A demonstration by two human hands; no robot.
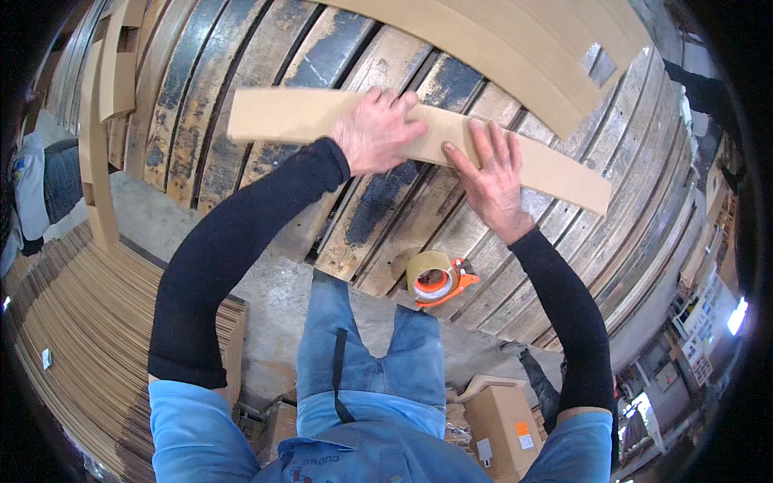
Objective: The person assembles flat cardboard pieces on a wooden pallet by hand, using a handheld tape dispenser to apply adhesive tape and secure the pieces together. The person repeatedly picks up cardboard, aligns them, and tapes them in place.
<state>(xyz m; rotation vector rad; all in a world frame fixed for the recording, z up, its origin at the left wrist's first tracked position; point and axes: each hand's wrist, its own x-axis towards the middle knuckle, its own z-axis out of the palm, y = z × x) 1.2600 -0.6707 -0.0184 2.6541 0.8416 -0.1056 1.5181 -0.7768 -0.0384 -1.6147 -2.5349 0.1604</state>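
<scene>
A long, narrow strip of brown cardboard (pixel 435 125) lies across a worn slatted wooden table (pixel 362 213), slanting down to the right. My left hand (pixel 374 133) is closed on the strip left of its middle, fingers curled toward the far edge and the thumb on top. My right hand (pixel 491 181) rests on the strip farther right, its fingers stretched out flat and the thumb apart. Nearer to me, at the table's front edge, is an orange tape dispenser (pixel 459 286) with a wide roll of tan tape (pixel 419 266).
A large cardboard sheet (pixel 515 48) with a cut-out covers the table's far side. At left stands a tall stack of flat cardboard (pixel 97 346), with a slotted cardboard piece (pixel 95 161) upright behind it. A carton (pixel 499 423) sits on the floor at my right.
</scene>
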